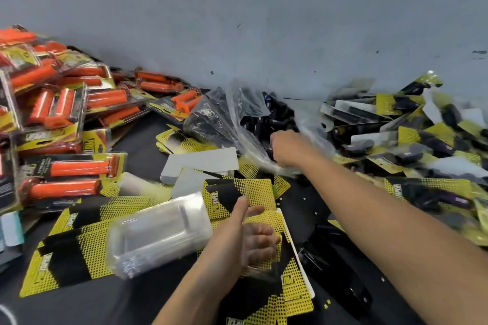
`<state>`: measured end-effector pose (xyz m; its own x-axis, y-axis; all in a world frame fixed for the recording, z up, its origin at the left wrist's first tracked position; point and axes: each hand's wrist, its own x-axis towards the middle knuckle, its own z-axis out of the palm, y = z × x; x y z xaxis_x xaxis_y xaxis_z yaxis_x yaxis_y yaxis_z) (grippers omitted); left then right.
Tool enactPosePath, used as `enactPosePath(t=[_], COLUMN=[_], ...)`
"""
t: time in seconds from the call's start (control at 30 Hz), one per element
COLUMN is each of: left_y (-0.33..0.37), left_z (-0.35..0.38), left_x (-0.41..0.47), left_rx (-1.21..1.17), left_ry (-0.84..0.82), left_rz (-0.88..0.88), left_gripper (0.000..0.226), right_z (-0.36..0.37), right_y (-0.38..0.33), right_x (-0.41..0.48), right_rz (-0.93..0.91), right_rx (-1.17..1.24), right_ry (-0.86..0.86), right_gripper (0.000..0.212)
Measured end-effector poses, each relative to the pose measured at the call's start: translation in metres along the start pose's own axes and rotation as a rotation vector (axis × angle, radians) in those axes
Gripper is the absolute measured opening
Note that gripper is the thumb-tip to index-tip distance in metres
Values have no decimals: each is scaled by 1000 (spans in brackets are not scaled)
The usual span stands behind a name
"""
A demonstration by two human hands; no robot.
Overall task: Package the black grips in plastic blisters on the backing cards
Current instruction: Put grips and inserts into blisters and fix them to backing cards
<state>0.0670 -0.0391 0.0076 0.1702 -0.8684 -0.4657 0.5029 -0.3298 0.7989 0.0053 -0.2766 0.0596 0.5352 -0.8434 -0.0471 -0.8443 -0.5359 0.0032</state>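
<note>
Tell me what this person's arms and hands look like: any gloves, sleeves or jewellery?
Nothing is worn on either. The left hand and the right hand have no gloves, and no rings, watch or wristbands show. The left forearm and right forearm are uncovered as well, with no sleeve in view down to the picture's edge.

You've got a plain grey wall (264,21) right ahead, scuffed with a few dark marks, meeting a black desk (306,200). Light's flat and even, no harsh shadows.
</note>
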Motion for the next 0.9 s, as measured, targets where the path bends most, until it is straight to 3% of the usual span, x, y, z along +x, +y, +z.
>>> enactPosePath(t=[0.07, 0.1, 0.13, 0.2, 0.33, 0.4, 0.47, 0.6, 0.8, 0.9], left_y=[1, 2, 3, 4, 0, -3, -4, 0, 9, 13], left_z=[2, 3, 4, 9, 22, 25, 24, 21, 28, 29], left_x=[-2, -3, -4, -8, -18, -20, -22, -24, -25, -28], left_rx=[-34, -62, -96, -153, -137, -103, -109, -143, -178, -173], left_ry=[57, 95, 128, 158, 217, 277, 305, 316, 285, 250], left_rz=[34, 49, 62, 84, 74, 63, 73, 115, 181, 237], left_gripper=[63, 63, 64, 65, 59, 51, 46, 47, 48, 48], right_z=[-5, -6, -5, 8, 33, 34, 34, 31, 20, 15], right_y=[-3, -7, -13, -28, -42, -44, -44, -48, -41, -37], right_x=[-21, -34, -48, -71, -79, -76, -72, -65, -66, -69], right_rz=[5, -32, -93, -190, -193, -204, -215, -215, -157, -129], right_rx=[290, 435, 550, 621, 449, 444, 436, 429, 752, 790], right_ry=[408, 512, 502, 273, -138, -239, -221, -30, 77, 119], right_gripper=[29, 29, 30, 31, 51, 57, 51, 24, 24, 22])
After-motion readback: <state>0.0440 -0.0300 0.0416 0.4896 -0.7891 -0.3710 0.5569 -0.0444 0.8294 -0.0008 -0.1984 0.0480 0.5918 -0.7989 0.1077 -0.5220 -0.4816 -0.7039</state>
